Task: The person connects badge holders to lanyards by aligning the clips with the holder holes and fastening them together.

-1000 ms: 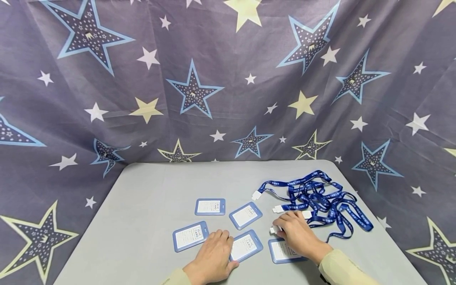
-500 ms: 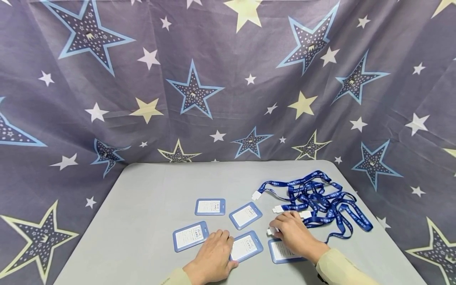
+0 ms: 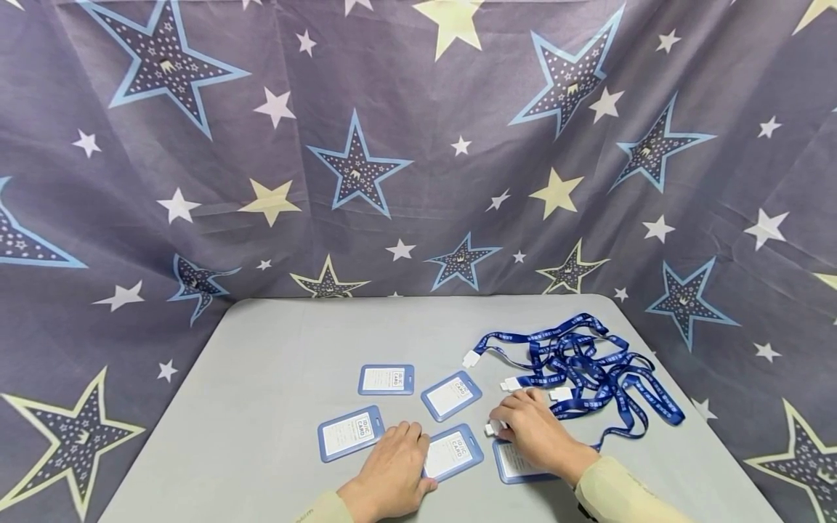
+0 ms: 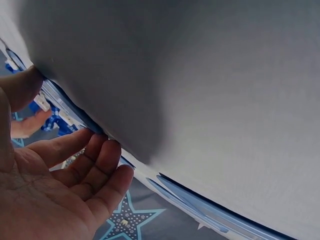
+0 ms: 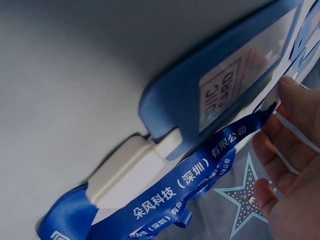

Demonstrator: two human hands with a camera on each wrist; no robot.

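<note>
Smooth blue plastic with a soft sheen is seen in the holders. Their clear windows are marked by glossy reflections, and the cards beneath are seen as printed white paper. The straps are made of satiny cloth, printed with lettering. The clips are of smooth whitish plastic. The table is finished smooth and matt. Creased, dull cloth is shown by the curtain.
</note>
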